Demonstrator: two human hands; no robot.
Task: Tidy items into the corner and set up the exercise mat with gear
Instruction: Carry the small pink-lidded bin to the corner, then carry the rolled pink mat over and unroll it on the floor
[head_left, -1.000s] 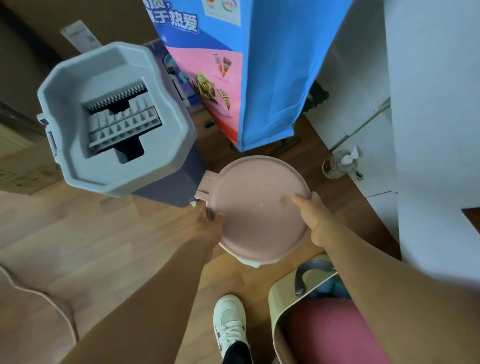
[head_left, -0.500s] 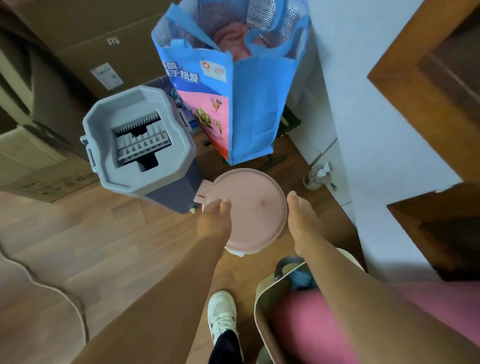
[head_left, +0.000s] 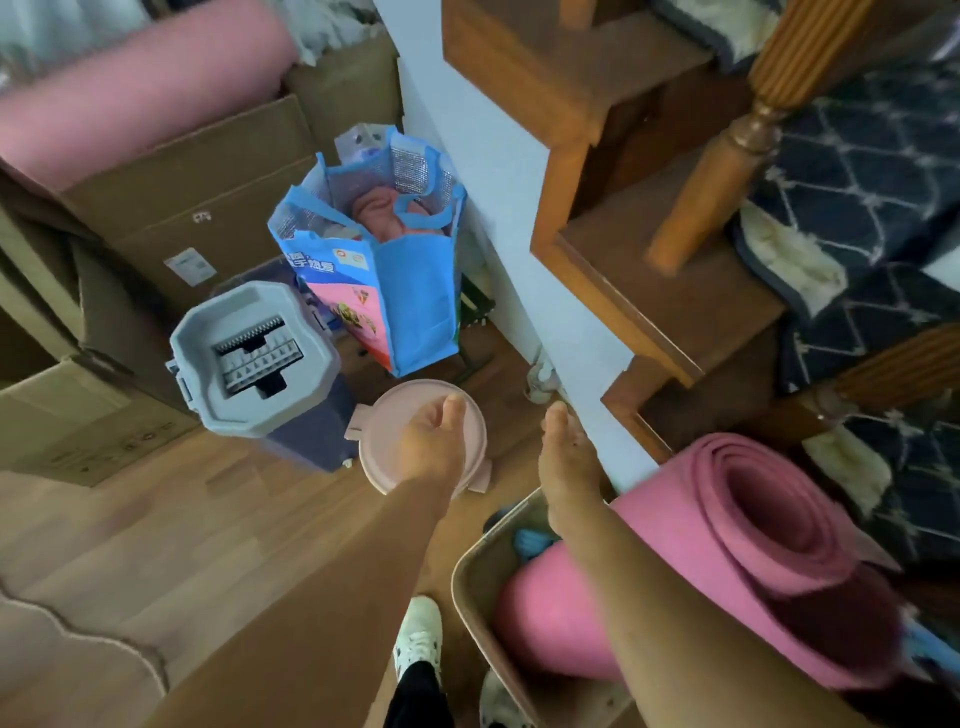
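Drawn back off the pink round tub, the right hand hangs released beside it. The left hand lies relaxed over the lid at frame centre, holding nothing. A rolled pink mat stands in the basket, lower right.

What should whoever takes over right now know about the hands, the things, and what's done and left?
Left hand: open, over the pink bin; contact unclear.
Right hand: open, empty, beside it.
Bin stands in the corner by the mop bucket, before the blue bag.
Mat lies rolled in the basket.
Done: bin placed. Left: unroll mat, set out gear.
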